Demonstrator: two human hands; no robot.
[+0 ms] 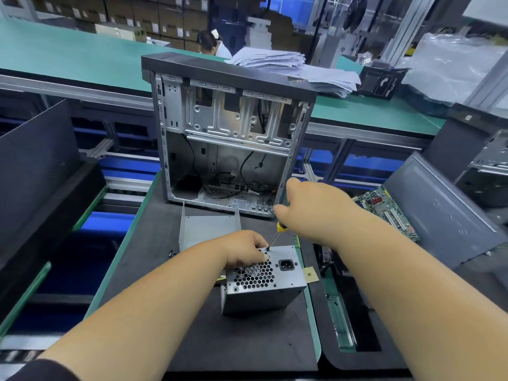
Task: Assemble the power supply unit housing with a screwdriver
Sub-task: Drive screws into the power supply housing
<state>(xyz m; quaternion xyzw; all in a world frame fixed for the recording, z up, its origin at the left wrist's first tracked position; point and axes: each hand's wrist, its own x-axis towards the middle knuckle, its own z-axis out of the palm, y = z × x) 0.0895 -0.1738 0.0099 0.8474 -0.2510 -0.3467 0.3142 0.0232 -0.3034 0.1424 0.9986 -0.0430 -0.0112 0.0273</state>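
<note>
Resting under both hands (screwdriver (276, 235) tip down): housing (264, 281)

Your right hand (310, 213) hides the screwdriver (276, 235) handle | your left hand (244, 250) covers the power supply unit (264, 284) far-left corner | screw under tip too small to tell.
</note>
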